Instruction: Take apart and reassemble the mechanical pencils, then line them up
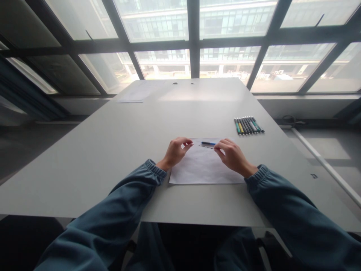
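A sheet of white paper (203, 169) lies on the table in front of me, below both hands. My right hand (232, 155) is closed, with thumb and fingertips pinching one end of a thin pen refill (206, 146) that points left over the sheet. Just behind the refill, a blue and black pen barrel (208, 143) lies at the paper's far part, its right end close to my right fingers. My left hand (175, 152) is at the sheet's left edge, thumb and fingertips brought together in a pinch. Whatever may be between them is too small to make out.
A row of several pens (249, 125), black, green, yellow and grey, lies side by side at the right. More paper (132, 96) rests at the far left of the white table (113, 150). Large windows (160, 60) stand beyond the table's far edge.
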A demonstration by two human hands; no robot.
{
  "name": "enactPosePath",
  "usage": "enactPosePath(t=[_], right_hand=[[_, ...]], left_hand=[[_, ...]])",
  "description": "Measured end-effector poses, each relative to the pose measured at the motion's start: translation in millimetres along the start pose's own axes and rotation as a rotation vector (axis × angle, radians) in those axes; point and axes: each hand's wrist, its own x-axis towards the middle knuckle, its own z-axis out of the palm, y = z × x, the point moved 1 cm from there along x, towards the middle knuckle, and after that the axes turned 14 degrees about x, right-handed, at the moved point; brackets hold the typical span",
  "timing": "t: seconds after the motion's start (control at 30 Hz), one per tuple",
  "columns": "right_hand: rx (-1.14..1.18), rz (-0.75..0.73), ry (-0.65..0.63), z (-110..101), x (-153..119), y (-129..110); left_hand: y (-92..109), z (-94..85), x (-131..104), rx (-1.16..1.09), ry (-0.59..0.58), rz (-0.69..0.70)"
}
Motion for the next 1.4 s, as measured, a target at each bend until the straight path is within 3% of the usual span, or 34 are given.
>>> enactPosePath(t=[0.13,0.43,1.2,1.4], right_hand=[[0.011,-0.023,0.009,0,0,0],[0.031,-0.052,0.005,0,0,-4],[0.074,-0.12,-0.027,0,1,-10],[0.061,-0.132,-0.066,3,-1,-10]], left_hand=[[9,-1.4,-2,-0.157,0.053,-0.038],[22,-5.9,-5,-0.146,0.055,0.028],[28,-4.4,-6,-0.246,-0.004,0.16],[27,-3.5,-5,-0.187,-0.026,0.268]])
